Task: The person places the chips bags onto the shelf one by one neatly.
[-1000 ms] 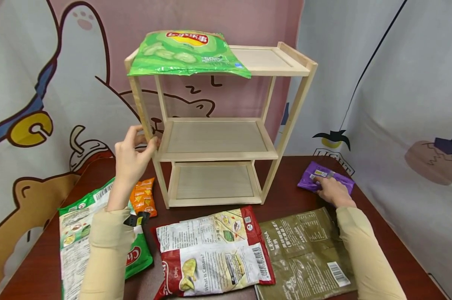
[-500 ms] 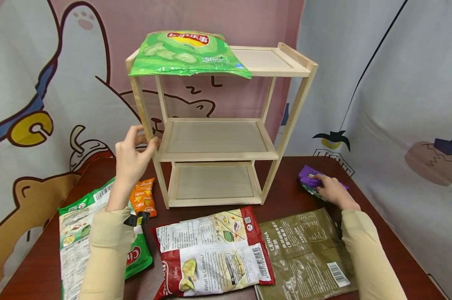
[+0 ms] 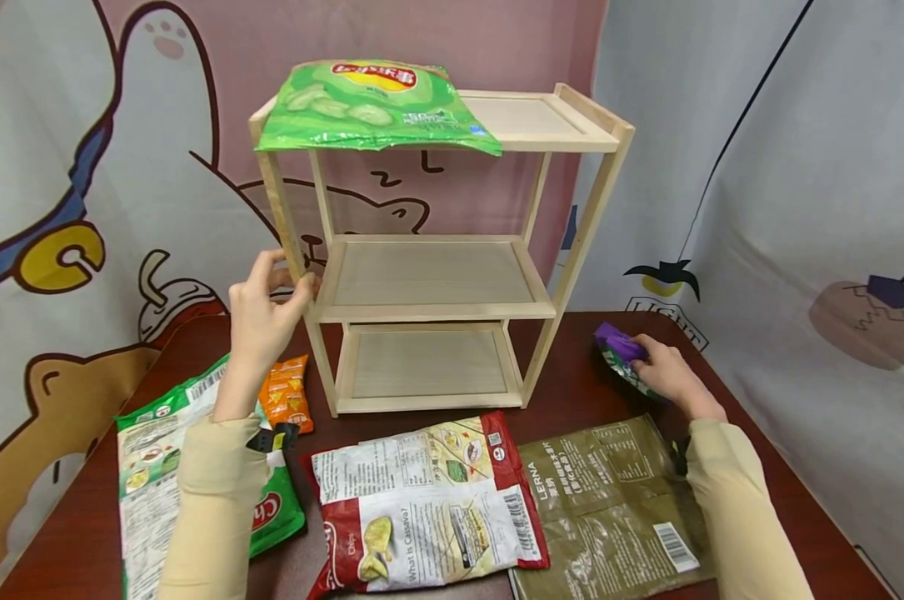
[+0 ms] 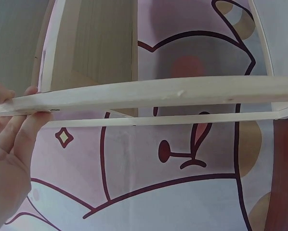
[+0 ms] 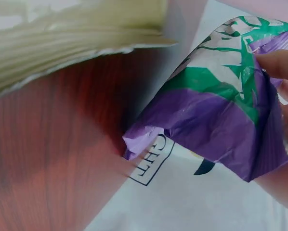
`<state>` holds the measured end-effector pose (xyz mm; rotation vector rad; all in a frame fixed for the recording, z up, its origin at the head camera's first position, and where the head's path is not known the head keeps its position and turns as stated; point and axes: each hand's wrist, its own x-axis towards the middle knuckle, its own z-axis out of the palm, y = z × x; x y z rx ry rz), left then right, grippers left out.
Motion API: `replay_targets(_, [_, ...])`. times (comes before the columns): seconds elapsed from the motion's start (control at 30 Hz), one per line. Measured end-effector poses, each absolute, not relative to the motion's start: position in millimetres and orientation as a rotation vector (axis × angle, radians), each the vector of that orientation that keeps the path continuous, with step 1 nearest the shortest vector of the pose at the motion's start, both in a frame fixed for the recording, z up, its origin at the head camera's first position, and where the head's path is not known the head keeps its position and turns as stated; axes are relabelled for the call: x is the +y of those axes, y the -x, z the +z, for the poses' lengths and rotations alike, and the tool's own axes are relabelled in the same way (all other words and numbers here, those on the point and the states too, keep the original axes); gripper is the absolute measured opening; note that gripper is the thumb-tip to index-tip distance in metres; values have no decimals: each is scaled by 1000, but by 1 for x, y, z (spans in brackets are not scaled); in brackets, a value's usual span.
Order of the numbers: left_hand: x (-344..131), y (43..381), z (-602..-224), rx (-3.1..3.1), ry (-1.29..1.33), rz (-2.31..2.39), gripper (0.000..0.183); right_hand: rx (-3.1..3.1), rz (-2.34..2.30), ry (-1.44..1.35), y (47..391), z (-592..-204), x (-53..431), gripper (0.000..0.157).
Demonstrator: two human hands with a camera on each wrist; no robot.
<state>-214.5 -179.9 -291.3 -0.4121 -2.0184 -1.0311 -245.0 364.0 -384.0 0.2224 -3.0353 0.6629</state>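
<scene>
My left hand (image 3: pixel 267 304) grips the front left post (image 4: pixel 134 96) of a light wooden three-tier shelf (image 3: pixel 437 312), fingers and thumb curled round it at the middle tier's height. At the table's right side my right hand (image 3: pixel 671 375) pinches a small purple and green snack bag (image 5: pixel 206 106). The bag is tilted, its green printed face turned down and forward, and part of it is hidden behind the fingers. On the shelf's top tier, toward the left, lies a green bag of potato chips (image 3: pixel 369 108).
A red and white cassava chips bag (image 3: pixel 429 504) lies in front of the shelf, with an olive bag (image 3: pixel 609 508) to its right. Left lie a green and white bag (image 3: pixel 155 467), partly under my left arm, and a small orange bag (image 3: pixel 287 393). Printed cloth stands behind.
The purple bag lay flat with my right hand on it; now the hand pinches it and has tipped it, showing the green side. My left hand has stayed on the post.
</scene>
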Motion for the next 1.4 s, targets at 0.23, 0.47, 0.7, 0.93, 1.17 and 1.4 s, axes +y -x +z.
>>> replay_targets(0.23, [-180, 215, -291, -2010, 413, -1029, 27, -2957, 887, -159, 238, -372, 363, 40])
replay_targets(0.47, [-180, 215, -289, -2012, 410, -1024, 27, -2881, 1159, -99, 236, -363, 366, 44])
replay_targets(0.7, [-179, 214, -288, -2022, 402, -1034, 26, -2724, 1724, -27, 233, -358, 370, 20])
replay_targets(0.93, [-179, 214, -288, -2020, 401, -1038, 26, -2448, 2209, -29, 229, -354, 371, 26])
replay_targets(1.17, [-179, 214, -290, -2020, 397, -1040, 27, -2238, 2571, 119, 227, -356, 377, 54])
replay_targets(1.4, [-179, 213, -290, -2030, 400, -1054, 27, -2743, 2076, 298, 233, -376, 389, 65])
